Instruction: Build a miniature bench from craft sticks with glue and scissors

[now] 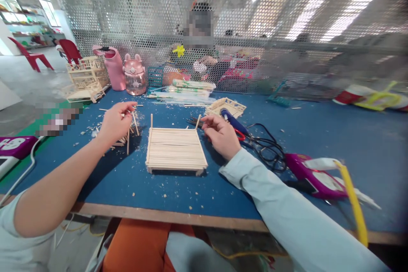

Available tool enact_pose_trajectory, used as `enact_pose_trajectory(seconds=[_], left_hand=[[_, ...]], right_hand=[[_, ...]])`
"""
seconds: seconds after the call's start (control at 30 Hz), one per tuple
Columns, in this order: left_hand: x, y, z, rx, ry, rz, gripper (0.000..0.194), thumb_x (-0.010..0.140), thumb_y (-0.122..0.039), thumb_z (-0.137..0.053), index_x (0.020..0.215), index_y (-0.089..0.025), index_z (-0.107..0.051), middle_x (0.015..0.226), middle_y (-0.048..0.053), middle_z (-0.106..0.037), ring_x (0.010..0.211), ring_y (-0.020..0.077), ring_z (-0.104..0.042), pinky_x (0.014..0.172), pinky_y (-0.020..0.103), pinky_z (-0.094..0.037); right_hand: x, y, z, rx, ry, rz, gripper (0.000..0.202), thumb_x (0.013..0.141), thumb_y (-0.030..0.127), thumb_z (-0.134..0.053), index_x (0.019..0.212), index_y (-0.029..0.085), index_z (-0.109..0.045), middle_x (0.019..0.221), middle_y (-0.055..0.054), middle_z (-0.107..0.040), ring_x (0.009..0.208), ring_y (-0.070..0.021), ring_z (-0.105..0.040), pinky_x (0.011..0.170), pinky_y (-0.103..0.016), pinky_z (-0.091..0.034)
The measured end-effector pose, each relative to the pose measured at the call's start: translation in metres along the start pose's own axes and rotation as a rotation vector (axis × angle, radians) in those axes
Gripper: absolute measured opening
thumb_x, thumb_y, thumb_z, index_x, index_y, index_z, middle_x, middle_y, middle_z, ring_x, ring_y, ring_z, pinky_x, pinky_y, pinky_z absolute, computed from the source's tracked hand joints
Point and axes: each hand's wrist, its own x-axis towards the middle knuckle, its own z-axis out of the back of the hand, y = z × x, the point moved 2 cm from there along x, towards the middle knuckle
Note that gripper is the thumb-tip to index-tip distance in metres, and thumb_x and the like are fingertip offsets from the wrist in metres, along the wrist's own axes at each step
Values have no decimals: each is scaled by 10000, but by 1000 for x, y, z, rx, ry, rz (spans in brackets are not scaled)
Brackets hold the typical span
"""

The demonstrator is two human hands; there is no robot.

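A small platform of pale wooden sticks (176, 148) stands on short feet in the middle of the blue table, an upright stick at each back corner. My right hand (221, 134) is beside its right back corner, fingers bent near the upright stick (198, 121); whether they touch it is unclear. Over a pile of loose sticks (120, 141) to the left is my left hand (117, 120). Its thumb and fingers are pinched, with a short thin stick (137, 105) showing at the tips.
A blue glue gun (234, 121), red-handled pliers (239, 135) and black cable lie right of the platform. Behind are a stick frame (227, 106), bagged sticks (191, 89), a pink bottle (115, 70) and a clear cup (135, 78). A purple device (314, 176) lies right. A person sits beyond the mesh.
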Motion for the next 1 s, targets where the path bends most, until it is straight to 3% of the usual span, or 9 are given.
enact_pose_trajectory(seconds=[0.07, 0.13, 0.2, 0.3, 0.4, 0.6, 0.7, 0.87, 1.0], left_hand=[[8, 11, 12, 162, -48, 70, 446, 728, -210, -456, 1140, -148, -616, 981, 91, -661, 806, 200, -597, 783, 308, -449], [12, 17, 18, 319, -4, 109, 353, 747, -301, -480, 1016, -175, -672, 872, 92, -676, 779, 228, -605, 743, 312, -436], [10, 18, 17, 435, 130, 138, 313, 747, -440, -495, 780, -207, -702, 750, 96, -668, 732, 256, -607, 669, 321, -417], [2, 13, 5, 521, 443, 160, 415, 684, -582, -521, 500, -224, -621, 582, 98, -619, 614, 265, -590, 577, 323, -375], [-4, 10, -3, 555, 532, 165, 401, 661, -524, -552, 395, -224, -539, 485, 92, -570, 567, 248, -578, 558, 306, -354], [-1, 11, -1, 555, 510, 184, 345, 646, -323, -524, 327, -220, -440, 412, 84, -508, 583, 246, -580, 583, 303, -357], [3, 10, 9, 456, 427, 243, 318, 612, -275, -541, 324, -218, -420, 377, 61, -457, 565, 242, -565, 572, 302, -347], [10, 11, 29, 25, 168, 444, 237, 665, -267, -517, 451, -189, -449, 397, 14, -458, 418, 150, -460, 476, 266, -330], [5, -5, 28, -643, -1, 341, 134, 714, -291, -557, 674, -177, -498, 538, -22, -544, 419, 80, -462, 457, 206, -380]], right_hand=[[0, 0, 0, 3, -16, -5, 261, 619, 159, -473, 865, 180, -557, 662, 21, -522, 535, -105, -456, 493, -247, -363], [0, 0, 1, 2, -42, -12, 258, 621, 162, -479, 866, 182, -556, 660, 22, -518, 524, -103, -449, 488, -249, -354], [0, 0, 1, -6, -64, -19, 244, 632, 179, -496, 868, 182, -559, 656, 25, -512, 513, -101, -437, 486, -253, -347], [0, 1, 1, -13, -69, -21, 224, 650, 211, -522, 868, 180, -561, 647, 31, -500, 500, -98, -420, 484, -256, -341], [0, 1, -1, -18, -56, -9, 211, 659, 218, -527, 865, 179, -559, 643, 34, -494, 501, -97, -419, 488, -255, -346], [0, 0, -1, -25, -59, -7, 211, 667, 229, -539, 868, 169, -559, 642, 27, -498, 508, -102, -433, 486, -260, -358], [0, 0, 0, -21, -75, -1, 213, 672, 238, -541, 873, 170, -557, 635, 31, -494, 503, -101, -439, 476, -255, -354], [4, -3, 4, -10, -160, 10, 220, 676, 217, -540, 892, 173, -547, 646, 35, -494, 494, -94, -455, 460, -242, -365], [3, 9, 13, -81, -373, 144, 199, 722, 215, -546, 916, 172, -550, 711, 6, -538, 522, -98, -484, 486, -248, -415]])
